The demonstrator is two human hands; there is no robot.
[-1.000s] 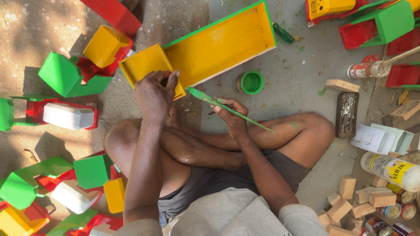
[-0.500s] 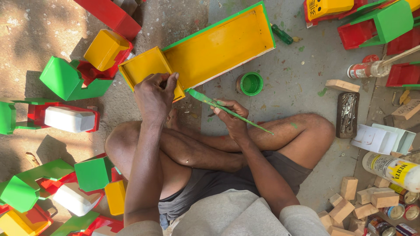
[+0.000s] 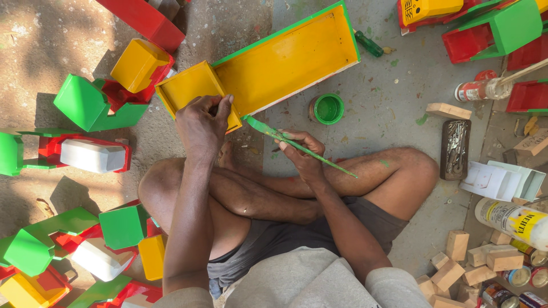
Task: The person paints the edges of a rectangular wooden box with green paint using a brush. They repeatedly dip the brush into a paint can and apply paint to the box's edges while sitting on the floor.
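The person sits cross-legged on the concrete floor (image 3: 399, 102), knees spread, with loose wooden blocks (image 3: 474, 259) at the near right and painted red, green and yellow toy pieces (image 3: 85, 251) at the near left. Just beyond the knees, the right hand (image 3: 305, 157) has its fingers closed around a green-smeared paintbrush (image 3: 297, 145), whose bristle end points up and left, close to the truck's edge. Compared with a second ago the brush sits slightly nearer the yellow wood and the hand has barely shifted, so the green edging appears to be mid-stroke rather than finished. The left hand (image 3: 201, 122) stays curled over the near rim of the small yellow cab box, fingers wrapped on the wood, steadying the yellow toy truck (image 3: 285, 63), which lies slanted on the floor. Just right of the truck stands an open pot of green paint (image 3: 328, 108); farther right lies a green-handled screwdriver (image 3: 370, 44).
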